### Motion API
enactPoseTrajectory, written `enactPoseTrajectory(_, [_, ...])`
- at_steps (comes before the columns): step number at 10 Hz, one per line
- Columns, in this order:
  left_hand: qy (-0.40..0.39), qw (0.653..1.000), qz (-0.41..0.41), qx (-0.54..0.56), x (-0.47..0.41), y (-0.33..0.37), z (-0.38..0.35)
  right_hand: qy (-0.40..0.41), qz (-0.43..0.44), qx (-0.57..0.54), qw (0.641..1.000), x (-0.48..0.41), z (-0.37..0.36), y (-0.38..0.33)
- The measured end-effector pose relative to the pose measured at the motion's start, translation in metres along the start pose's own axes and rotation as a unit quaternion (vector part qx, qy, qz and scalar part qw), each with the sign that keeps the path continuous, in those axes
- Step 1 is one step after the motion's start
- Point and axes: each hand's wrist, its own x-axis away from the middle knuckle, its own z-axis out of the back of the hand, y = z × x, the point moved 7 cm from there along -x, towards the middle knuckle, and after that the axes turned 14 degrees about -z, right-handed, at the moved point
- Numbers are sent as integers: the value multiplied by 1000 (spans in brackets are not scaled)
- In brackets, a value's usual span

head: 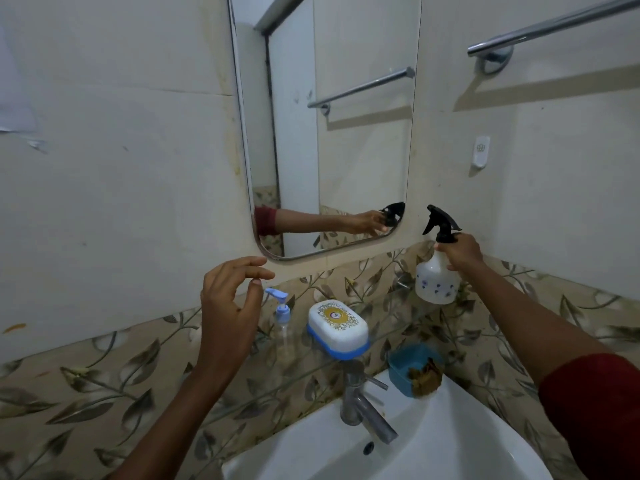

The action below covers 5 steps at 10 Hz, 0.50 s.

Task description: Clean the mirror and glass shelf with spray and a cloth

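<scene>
A tall mirror point(346, 140) with rounded corners hangs on the wall above a clear glass shelf point(391, 332). My right hand point(462, 252) grips the neck of a white spray bottle point(437, 282) with a black trigger head, at the shelf's right end, just right of the mirror's lower corner. My left hand point(230, 306) hovers empty with fingers apart, below the mirror's lower left corner and just left of a small pump bottle point(282, 315). No cloth is in view.
On the shelf stand the blue-topped pump bottle and a white and blue soap box point(337, 329). A blue dish point(414, 370) sits lower right. Below are a chrome tap point(363, 407) and white basin point(433, 445). A towel bar point(554, 24) crosses the right wall.
</scene>
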Motion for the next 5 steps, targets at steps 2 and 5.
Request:
enactPoseTrajectory(2, [-11, 1000, 4, -3, -4, -6, -7, -4, 20, 39, 999, -13, -4, -4])
enactPoseTrajectory(5, [-24, 999, 18, 10, 3, -6, -15, 16, 30, 108, 994, -5, -2, 6])
